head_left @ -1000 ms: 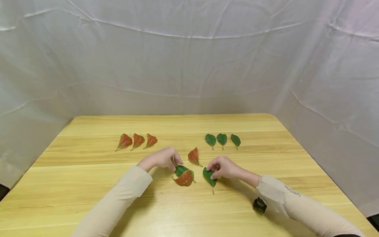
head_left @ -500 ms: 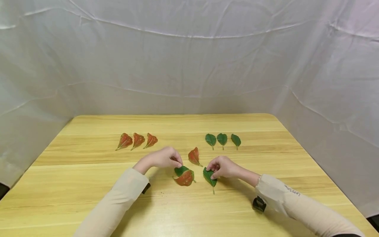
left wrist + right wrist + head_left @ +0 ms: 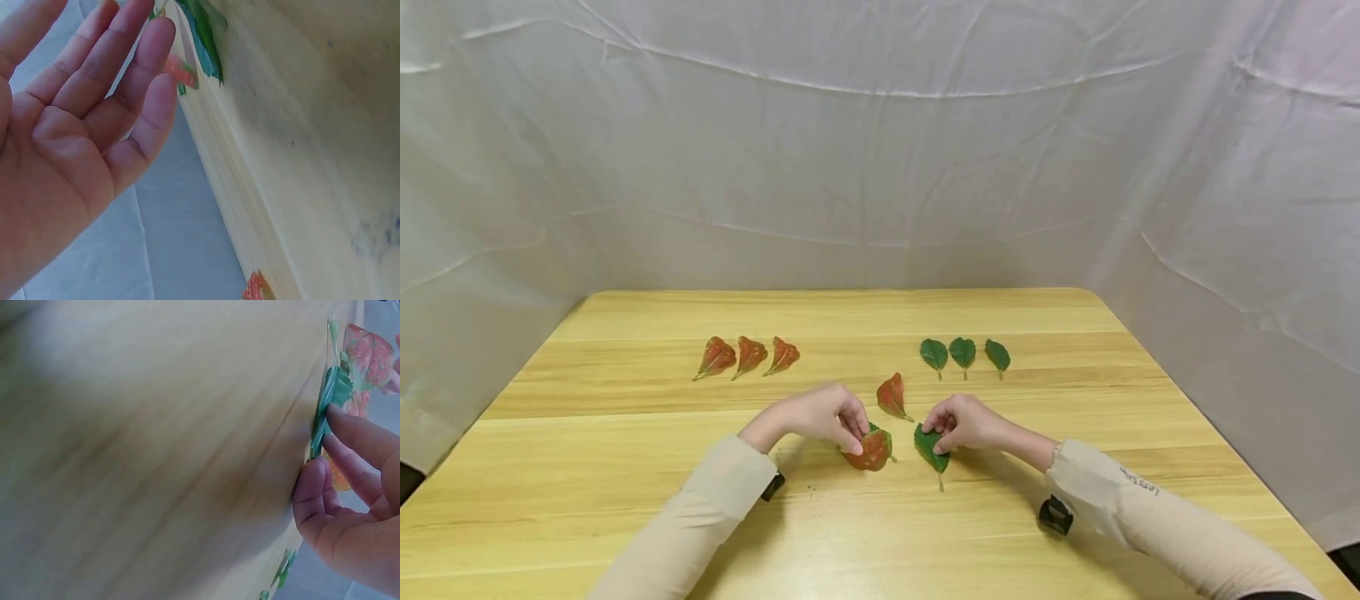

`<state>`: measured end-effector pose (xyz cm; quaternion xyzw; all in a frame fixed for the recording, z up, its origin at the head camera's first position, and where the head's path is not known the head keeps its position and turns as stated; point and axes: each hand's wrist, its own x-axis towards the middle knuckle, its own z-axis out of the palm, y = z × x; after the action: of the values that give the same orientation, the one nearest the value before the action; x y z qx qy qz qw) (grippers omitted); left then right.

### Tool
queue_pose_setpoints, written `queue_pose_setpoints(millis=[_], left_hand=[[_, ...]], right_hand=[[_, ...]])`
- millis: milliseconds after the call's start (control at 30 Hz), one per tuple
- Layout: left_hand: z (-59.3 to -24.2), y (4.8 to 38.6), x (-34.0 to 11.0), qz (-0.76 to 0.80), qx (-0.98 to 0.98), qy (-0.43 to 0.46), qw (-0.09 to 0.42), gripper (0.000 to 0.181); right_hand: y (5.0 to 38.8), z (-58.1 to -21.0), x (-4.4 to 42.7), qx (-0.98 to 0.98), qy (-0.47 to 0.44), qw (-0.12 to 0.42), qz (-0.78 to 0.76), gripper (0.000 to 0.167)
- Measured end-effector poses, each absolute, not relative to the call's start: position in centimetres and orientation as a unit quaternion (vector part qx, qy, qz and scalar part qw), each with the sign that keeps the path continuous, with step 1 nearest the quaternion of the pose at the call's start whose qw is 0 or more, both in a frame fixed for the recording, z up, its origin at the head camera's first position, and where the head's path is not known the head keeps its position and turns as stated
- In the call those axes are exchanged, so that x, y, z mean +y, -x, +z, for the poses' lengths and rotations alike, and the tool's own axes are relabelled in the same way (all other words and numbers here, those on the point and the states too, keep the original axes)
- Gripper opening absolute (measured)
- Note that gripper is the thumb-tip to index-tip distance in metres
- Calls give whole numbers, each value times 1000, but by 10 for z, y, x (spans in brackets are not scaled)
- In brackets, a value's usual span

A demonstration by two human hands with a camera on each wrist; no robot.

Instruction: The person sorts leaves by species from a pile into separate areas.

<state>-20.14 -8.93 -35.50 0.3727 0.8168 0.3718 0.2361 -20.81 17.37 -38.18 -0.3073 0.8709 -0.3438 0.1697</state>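
Note:
My left hand (image 3: 823, 414) pinches a red leaf (image 3: 876, 452) between thumb and fingers near the middle of the table. A green leaf (image 3: 873, 427) lies mostly hidden behind that red one and the fingertips. In the left wrist view the palm and fingers (image 3: 94, 81) show; the pinch itself is out of sight. With bent thumb and fingers, my right hand (image 3: 966, 425) holds another green leaf (image 3: 927, 447), whose stem points towards me. The right wrist view shows this green leaf (image 3: 334, 390) at the fingertips. Between and beyond the hands lies a loose red leaf (image 3: 891, 395).
Farther back on the wooden table (image 3: 625, 492), a row of red leaves (image 3: 750, 357) lies at left. A row of green leaves (image 3: 962, 352) lies at right. Pale cloth (image 3: 850, 167) hangs behind and at the sides.
My left hand has come nearer, from the green leaf's far edge onto the red leaf, and the thumb now covers part of it. My right hand has stayed on its green leaf.

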Motion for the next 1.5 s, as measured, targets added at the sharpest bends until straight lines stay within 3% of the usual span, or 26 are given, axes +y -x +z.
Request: queue_pose_setpoints(millis=[233,600,1033,1500], left_hand=[[-357,196,-82,357,830,-366,222,27],[-357,194,-81,351,833,-389,177,20],[-355,196,-90,372,856,-327,149,9],[-351,199,-110,386,857,-317,126,13]], right_hand=[[209,-380,173,871,307,178,-340,19],[209,-380,172,868,313,175,-343,19],[208,-378,172,868,309,178,-345,19],[213,-385,178,844,352,173,-366,16]])
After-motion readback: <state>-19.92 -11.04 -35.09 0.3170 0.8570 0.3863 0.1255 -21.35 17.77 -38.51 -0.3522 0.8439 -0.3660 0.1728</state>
